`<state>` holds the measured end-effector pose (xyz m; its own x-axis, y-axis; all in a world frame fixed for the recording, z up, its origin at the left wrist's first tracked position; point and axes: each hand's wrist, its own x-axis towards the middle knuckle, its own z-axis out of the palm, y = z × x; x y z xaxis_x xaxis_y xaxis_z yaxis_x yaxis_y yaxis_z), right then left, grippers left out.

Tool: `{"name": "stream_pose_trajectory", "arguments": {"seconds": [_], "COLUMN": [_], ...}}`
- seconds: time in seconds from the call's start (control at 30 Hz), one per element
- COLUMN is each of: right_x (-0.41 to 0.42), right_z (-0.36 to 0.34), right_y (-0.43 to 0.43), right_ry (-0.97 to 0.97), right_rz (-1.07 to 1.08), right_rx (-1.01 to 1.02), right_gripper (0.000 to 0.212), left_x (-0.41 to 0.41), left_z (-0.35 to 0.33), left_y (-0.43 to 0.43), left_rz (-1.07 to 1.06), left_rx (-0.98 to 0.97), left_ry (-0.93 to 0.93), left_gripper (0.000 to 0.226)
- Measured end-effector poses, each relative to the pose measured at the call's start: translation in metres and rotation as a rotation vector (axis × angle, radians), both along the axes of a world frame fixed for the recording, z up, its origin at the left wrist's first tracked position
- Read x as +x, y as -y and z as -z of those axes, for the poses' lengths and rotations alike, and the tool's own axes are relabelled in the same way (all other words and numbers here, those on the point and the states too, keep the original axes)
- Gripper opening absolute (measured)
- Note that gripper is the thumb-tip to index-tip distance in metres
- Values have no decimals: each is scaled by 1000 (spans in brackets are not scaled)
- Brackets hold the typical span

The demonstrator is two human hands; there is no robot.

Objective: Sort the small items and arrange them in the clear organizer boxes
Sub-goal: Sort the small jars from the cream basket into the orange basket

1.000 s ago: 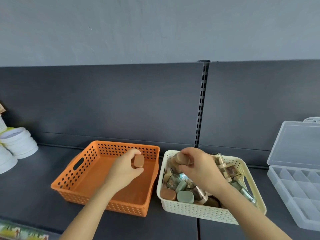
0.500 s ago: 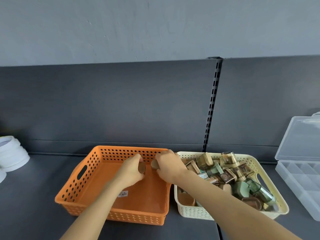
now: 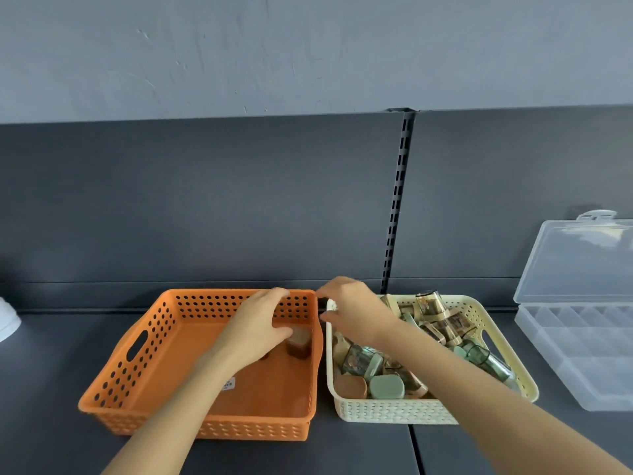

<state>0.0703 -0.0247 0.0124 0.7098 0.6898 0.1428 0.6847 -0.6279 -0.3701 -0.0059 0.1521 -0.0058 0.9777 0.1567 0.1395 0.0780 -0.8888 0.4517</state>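
Seemingly, jar (image 3: 299, 342) beside left fingers (image 3: 274, 295) (thumb-side).

orange basket (image 3: 144, 337) floor mostly bare, cream basket (image 3: 387, 411) packed full

Grey wall (image 3: 308, 46) above a dark back panel (image 3: 205, 200) — slotted upright (image 3: 399, 200) splits it; white object (image 3: 7, 320) far left.

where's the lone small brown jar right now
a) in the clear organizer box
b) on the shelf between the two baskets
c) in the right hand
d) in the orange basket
d: the brown jar stands on the floor of the orange basket, near its right wall, beside the left hand.
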Motion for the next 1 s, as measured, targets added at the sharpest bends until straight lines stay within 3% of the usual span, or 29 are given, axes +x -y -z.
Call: {"name": "stream_pose_trajectory", "arguments": {"seconds": [0.07, 0.37, 0.63, 1.0], "right_x": [4, 39, 41, 38], "right_z": [-4, 12, 26, 24], "right_y": [29, 128, 139, 145], "right_ry": [38, 7, -46, -119], "right_rz": [58, 423, 408, 380], "right_rx": [14, -18, -27, 120], "right_gripper": [34, 42, 57, 45], "left_x": [2, 43, 85, 75], "left_z": [-7, -7, 7, 10], "left_y": [14, 86, 133, 129], "left_rz": [60, 265, 370, 254], "left_rx": [-6, -5, 165, 27], "left_ry": [43, 55, -186, 34], "left_gripper": [58, 45, 70, 49]}}
